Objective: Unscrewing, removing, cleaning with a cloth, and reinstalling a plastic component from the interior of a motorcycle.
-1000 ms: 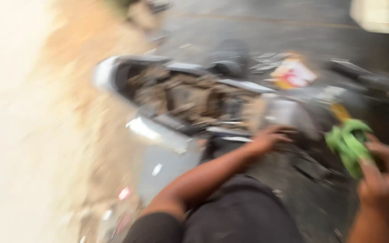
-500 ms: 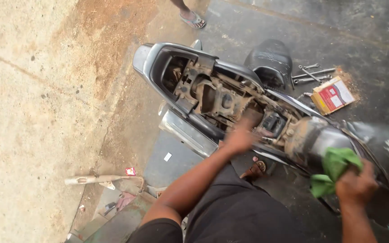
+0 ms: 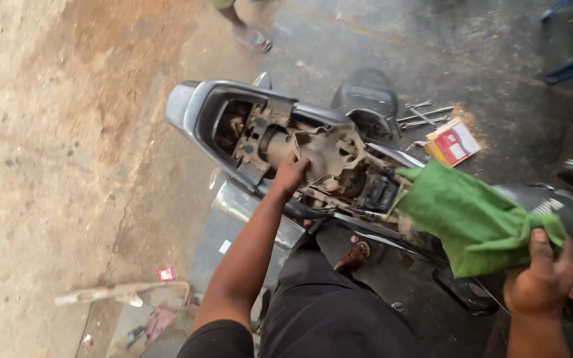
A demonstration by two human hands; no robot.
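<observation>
A motorcycle [image 3: 193,109] with its seat off stands below me, its dusty frame and parts [image 3: 329,156] exposed. My left hand [image 3: 291,175] rests on the dirty plastic tray in the middle of that open frame, fingers curled against it. My right hand [image 3: 542,278] grips a green cloth [image 3: 472,215], spread out above the right end of the frame near the black tank [image 3: 568,212]. My dark trousers fill the bottom centre.
Several spanners [image 3: 422,114] and a small red and white box [image 3: 453,141] lie on the dark floor beyond the bike. A chrome exhaust [image 3: 240,202] runs along the near side. Another person's sandalled foot [image 3: 253,38] stands at the top. Scrap pieces [image 3: 124,293] lie at bottom left.
The view has steadied and come closer. My left hand moved left along the frame onto the tray. My right hand brought the green cloth up and it now hangs open.
</observation>
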